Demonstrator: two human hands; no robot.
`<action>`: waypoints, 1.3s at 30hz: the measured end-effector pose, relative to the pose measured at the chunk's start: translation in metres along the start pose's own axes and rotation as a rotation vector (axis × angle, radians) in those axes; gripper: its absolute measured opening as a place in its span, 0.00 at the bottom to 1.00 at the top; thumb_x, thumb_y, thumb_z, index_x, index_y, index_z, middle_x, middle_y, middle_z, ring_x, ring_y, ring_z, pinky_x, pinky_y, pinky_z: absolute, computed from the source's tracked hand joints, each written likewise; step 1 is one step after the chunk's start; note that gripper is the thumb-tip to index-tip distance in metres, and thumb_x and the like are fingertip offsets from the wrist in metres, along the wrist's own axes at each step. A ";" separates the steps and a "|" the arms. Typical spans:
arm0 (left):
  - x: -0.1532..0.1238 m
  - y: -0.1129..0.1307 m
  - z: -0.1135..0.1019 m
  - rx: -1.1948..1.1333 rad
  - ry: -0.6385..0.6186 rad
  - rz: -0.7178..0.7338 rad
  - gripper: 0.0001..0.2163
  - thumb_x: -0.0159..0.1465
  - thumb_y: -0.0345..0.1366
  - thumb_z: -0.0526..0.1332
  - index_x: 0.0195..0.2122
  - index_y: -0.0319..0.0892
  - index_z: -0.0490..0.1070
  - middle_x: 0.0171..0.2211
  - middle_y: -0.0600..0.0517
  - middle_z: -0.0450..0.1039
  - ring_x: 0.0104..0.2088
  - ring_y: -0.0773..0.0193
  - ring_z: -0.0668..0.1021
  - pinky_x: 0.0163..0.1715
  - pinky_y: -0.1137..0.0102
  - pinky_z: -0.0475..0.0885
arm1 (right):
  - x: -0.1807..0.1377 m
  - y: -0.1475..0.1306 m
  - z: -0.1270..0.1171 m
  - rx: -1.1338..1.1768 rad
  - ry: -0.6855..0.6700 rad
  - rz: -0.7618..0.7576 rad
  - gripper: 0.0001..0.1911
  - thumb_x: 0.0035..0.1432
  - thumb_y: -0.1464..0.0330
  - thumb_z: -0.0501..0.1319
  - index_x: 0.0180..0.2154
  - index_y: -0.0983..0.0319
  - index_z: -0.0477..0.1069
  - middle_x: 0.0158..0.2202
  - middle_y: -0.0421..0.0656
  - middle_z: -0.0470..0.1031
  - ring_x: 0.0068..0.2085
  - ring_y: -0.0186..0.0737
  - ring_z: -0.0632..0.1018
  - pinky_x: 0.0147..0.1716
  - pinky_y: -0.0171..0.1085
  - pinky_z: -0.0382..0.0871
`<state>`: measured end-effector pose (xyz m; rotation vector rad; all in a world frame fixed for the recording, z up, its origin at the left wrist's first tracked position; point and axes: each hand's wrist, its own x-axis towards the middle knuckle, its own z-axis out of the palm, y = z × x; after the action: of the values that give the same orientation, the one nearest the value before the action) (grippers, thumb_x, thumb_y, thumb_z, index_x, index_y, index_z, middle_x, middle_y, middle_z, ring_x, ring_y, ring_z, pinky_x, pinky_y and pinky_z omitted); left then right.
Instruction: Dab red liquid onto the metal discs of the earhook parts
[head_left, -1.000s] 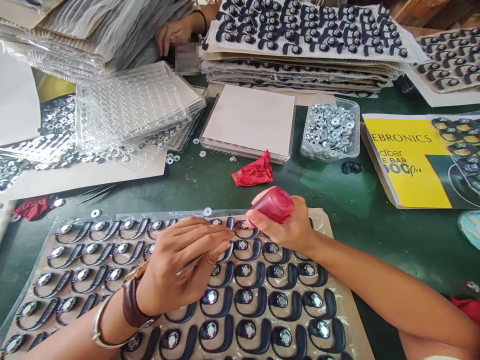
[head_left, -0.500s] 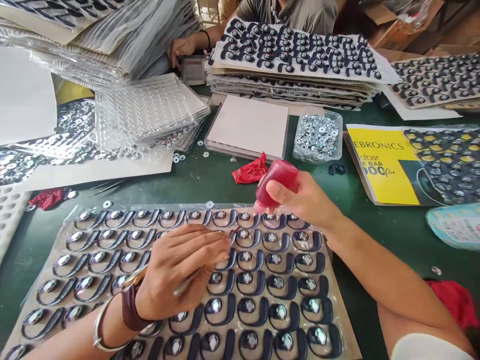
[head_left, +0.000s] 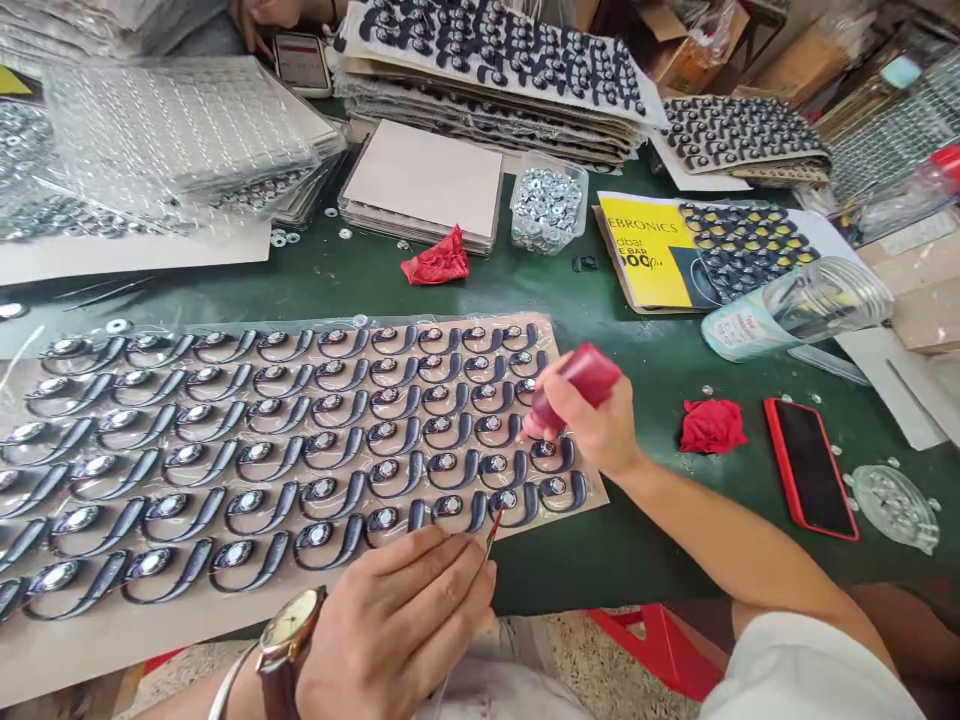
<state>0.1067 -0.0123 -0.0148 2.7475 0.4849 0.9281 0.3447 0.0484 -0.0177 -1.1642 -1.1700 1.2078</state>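
right hand (head_left: 604,435) clenched a bottle (head_left: 583,378) over the sheet (head_left: 150,625), right end; left hand (head_left: 405,630) pinched a stick (head_left: 493,525), lower centre (rows finished: cannot tell).

A red bottle (head_left: 579,383), nozzle tilted toward eight o'clock, touches the parts sheet (head_left: 112,630); a thin red-tipped stick (head_left: 493,528) sits at its seven o'clock.
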 end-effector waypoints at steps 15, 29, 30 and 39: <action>0.002 0.019 0.013 0.091 -0.037 0.022 0.16 0.69 0.28 0.47 0.42 0.30 0.76 0.42 0.41 0.79 0.47 0.53 0.80 0.49 0.62 0.75 | -0.046 0.022 -0.003 -0.218 -0.180 -0.207 0.11 0.53 0.61 0.67 0.32 0.61 0.71 0.21 0.41 0.77 0.22 0.37 0.78 0.21 0.34 0.72; 0.008 0.021 0.011 0.102 -0.071 -0.005 0.11 0.68 0.27 0.54 0.42 0.30 0.76 0.44 0.43 0.79 0.48 0.55 0.80 0.51 0.62 0.72 | -0.046 0.026 -0.004 -0.228 -0.174 -0.141 0.10 0.56 0.63 0.66 0.28 0.60 0.69 0.20 0.40 0.74 0.23 0.37 0.77 0.24 0.36 0.73; 0.007 0.021 0.011 0.094 -0.071 -0.016 0.11 0.68 0.27 0.54 0.42 0.30 0.76 0.44 0.43 0.79 0.48 0.55 0.80 0.52 0.62 0.71 | -0.046 0.026 -0.004 -0.220 -0.172 -0.145 0.11 0.56 0.63 0.66 0.28 0.60 0.68 0.20 0.39 0.74 0.23 0.37 0.77 0.24 0.36 0.73; 0.002 0.020 0.011 0.075 -0.081 -0.018 0.11 0.69 0.28 0.55 0.43 0.31 0.76 0.44 0.43 0.79 0.48 0.56 0.80 0.52 0.61 0.70 | -0.048 0.030 -0.005 -0.153 -0.120 -0.129 0.09 0.57 0.64 0.66 0.31 0.60 0.69 0.20 0.39 0.74 0.22 0.37 0.77 0.23 0.37 0.72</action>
<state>0.1201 -0.0309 -0.0168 2.8298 0.5394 0.8066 0.3474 0.0009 -0.0490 -1.1219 -1.4268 1.1175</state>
